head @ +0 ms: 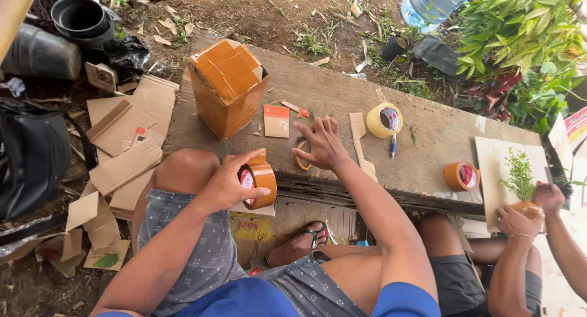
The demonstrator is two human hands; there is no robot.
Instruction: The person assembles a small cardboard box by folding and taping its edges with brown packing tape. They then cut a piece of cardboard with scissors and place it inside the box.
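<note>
From the head view, I saw my left hand (226,182) wrapped around a roll of brown packing tape (260,182), fingers clamped on its rim and thumb over the top, holding it just off the near edge of the wooden plank (428,140). My right hand (323,143) lay on the plank with fingers spread and bent, pressing down over the orange-handled scissors (301,158); the hand covered most of them, so I could not tell whether a finger was through a loop, and I would call that hand resting on them, not closed around them.

The taped cardboard box (227,88) stood on the plank, well apart from both hands, to the left of a small cardboard piece (276,120). A yellowish tape roll (384,119) sat beside a pen (393,144), and 1 more brown roll (461,176) lay further right. Cardboard offcuts (122,152) littered the ground to the left.

At the far right, another person's hands (527,216) held a small green seedling (520,173) over a cardboard sheet (495,170).

I judged the step to be cutting tape for packing: roll gripped, scissors being picked up. The next move called for a proper hold on the scissors while the roll was kept steady.
</note>
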